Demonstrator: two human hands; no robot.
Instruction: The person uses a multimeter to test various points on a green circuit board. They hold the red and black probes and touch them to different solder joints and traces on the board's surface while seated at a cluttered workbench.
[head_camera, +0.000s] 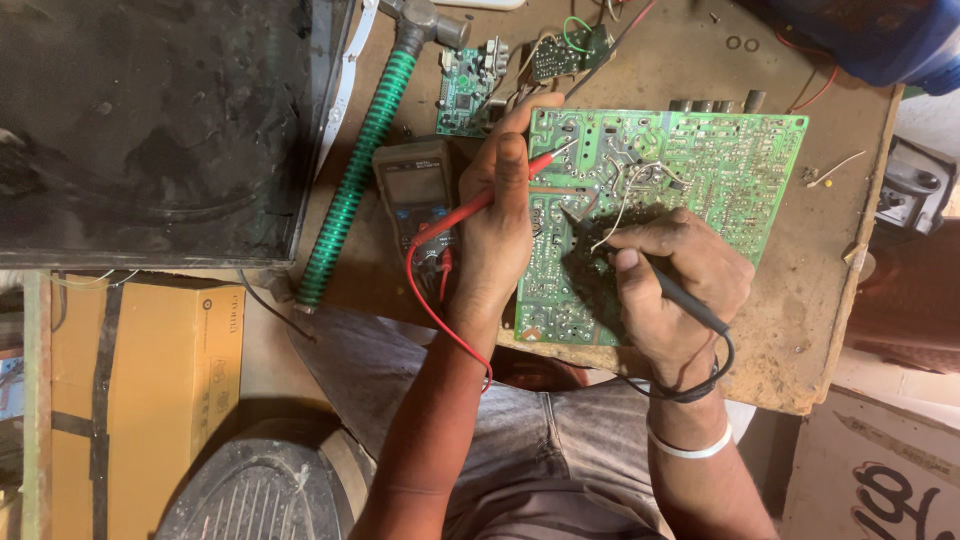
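1. We see the green circuit board (690, 170) at the frame's centre right, its lower edge near the bench (800, 330) rim.
2. Our left hand (500, 225) pinches the red probe (500, 190); our right hand (670, 285) pinches the black probe (690, 298), both tips on the board.
3. The multimeter (412, 195) sits just left; bare bench lies to the right.

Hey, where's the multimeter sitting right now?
In the head view the multimeter lies on the workbench, left of the green circuit board, between the green-handled hammer and the left hand holding the red probe.
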